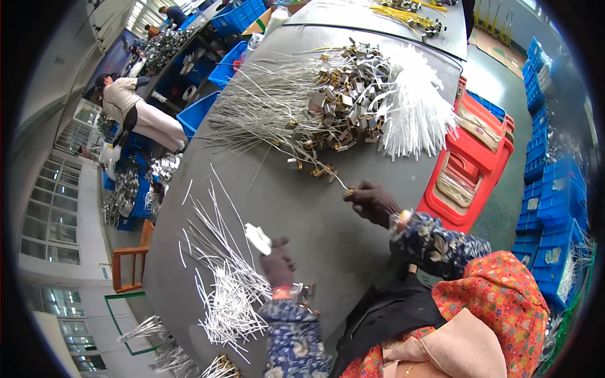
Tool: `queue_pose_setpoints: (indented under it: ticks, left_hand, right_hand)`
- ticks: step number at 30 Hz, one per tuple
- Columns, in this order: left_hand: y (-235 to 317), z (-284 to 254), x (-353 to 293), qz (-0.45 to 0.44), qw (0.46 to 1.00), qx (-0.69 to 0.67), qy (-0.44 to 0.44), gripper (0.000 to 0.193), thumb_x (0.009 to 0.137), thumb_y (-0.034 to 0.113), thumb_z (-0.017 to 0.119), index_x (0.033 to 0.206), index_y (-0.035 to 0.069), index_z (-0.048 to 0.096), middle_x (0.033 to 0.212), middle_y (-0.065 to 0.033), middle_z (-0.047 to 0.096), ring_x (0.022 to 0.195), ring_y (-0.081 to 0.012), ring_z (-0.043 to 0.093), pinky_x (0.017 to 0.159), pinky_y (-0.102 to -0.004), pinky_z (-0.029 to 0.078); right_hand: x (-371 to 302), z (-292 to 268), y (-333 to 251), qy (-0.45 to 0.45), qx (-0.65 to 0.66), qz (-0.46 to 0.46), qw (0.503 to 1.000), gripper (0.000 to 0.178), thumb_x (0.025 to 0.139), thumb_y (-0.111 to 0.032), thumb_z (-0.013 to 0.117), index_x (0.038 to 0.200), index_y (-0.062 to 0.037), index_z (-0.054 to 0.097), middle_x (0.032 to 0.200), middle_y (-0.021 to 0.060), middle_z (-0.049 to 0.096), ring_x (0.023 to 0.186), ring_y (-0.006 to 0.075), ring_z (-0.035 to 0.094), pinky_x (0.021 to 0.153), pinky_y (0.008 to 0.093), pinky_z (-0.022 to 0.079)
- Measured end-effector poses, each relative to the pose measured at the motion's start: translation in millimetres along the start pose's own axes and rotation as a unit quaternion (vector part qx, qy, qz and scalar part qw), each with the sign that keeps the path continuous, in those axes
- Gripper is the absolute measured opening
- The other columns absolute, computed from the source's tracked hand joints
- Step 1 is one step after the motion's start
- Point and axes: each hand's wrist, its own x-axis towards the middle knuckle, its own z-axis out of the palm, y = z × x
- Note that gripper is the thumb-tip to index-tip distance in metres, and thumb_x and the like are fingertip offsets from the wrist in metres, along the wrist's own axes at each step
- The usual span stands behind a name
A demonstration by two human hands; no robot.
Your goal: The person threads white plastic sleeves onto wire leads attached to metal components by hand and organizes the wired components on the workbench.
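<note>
My left hand (277, 263), in a dark brown glove, is closed around a small white object (258, 239) of a kind I cannot make out. A thin white strand trails beside it. Just below and left of that hand lies a loose heap of white wires (230, 296). My right hand (373, 203), gloved alike, pinches the end of a thin pale wire (338, 181), with a brass-coloured bit at the fingertips. That wire runs toward a large pile of metal connectors (346, 94). Small metal parts (307, 293) lie partly hidden beside my left wrist.
Long grey wires (258, 101) and a fan of white strips (419, 104) flank the connector pile on the grey table (296, 220). Red stools (463, 170) stand at the right edge, blue crates (554, 195) beyond. A person (135, 107) stands at far left.
</note>
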Motion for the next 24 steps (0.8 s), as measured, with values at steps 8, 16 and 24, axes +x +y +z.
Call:
queue_pose_setpoints:
  ticks: [8,16,24]
  left_hand:
    - [-35.3,154.3,-26.7,-0.077,0.847,-0.413,-0.326,0.022,0.096,0.027,0.052,0.105,0.007,0.054,0.105,-0.02,0.063,0.09,-0.0334,0.063,0.084,-0.0528,0.052]
    - [-18.6,171.2,-26.4,0.01,0.918,-0.319,-0.234,0.022,0.092,0.019,0.058,0.104,0.0,0.057,0.098,-0.013,0.065,0.091,-0.0259,0.065,0.084,-0.0443,0.054]
    - [54.6,113.7,17.8,0.202,0.906,-0.342,-0.143,0.02,0.094,0.019,0.055,0.104,0.002,0.057,0.093,-0.0143,0.064,0.079,-0.0292,0.065,0.069,-0.0475,0.057]
  right_hand:
    - [-129.7,-62.2,25.2,-0.135,-0.157,-0.086,0.975,0.023,0.083,-0.015,0.069,0.103,-0.0038,0.067,0.082,0.0005,0.063,0.077,0.0086,0.057,0.071,0.0249,0.048]
    - [-281.9,-223.0,77.1,0.178,-0.281,0.254,0.908,0.017,0.083,-0.018,0.063,0.089,-0.0029,0.059,0.069,0.0059,0.058,0.051,0.0126,0.051,0.043,0.0274,0.039]
    - [-322.1,-254.0,110.2,0.246,-0.214,0.274,0.905,0.015,0.08,-0.016,0.065,0.083,-0.0023,0.06,0.062,0.0062,0.056,0.044,0.0147,0.049,0.038,0.0293,0.036]
